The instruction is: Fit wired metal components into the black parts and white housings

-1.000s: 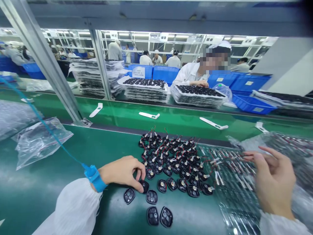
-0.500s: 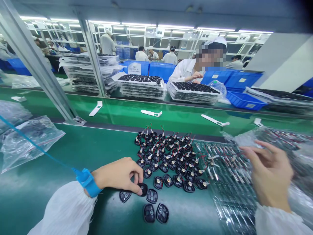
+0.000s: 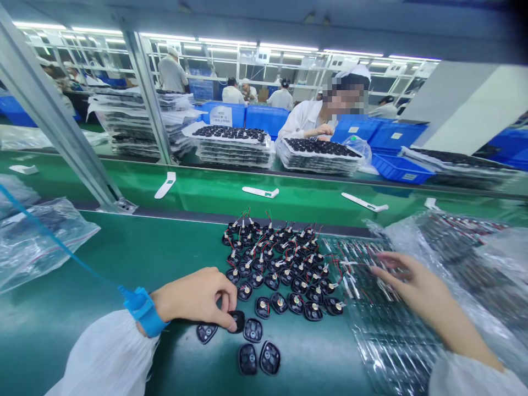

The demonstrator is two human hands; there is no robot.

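My left hand is closed on a black plastic housing, thumb and fingers at its edges, low over the green bench. Close beside it lie several bare black housings, hollow side up. Beyond them are rows of similar housings, each with a round metal disc and thin red and dark wires. My right hand hovers over a clear plastic tray of small wired parts. Its thumb and index finger are apart, and nothing plainly shows between them.
A blue wrist strap with a cord runs off left. Clear plastic bags lie left, more wrapped trays right. Behind, a green conveyor belt carries white strips. A co-worker sits beyond stacked trays.
My right hand has moved left over the tray, its fingers nearer the wired parts. My left hand stays at the same housing. The view has shifted slightly.
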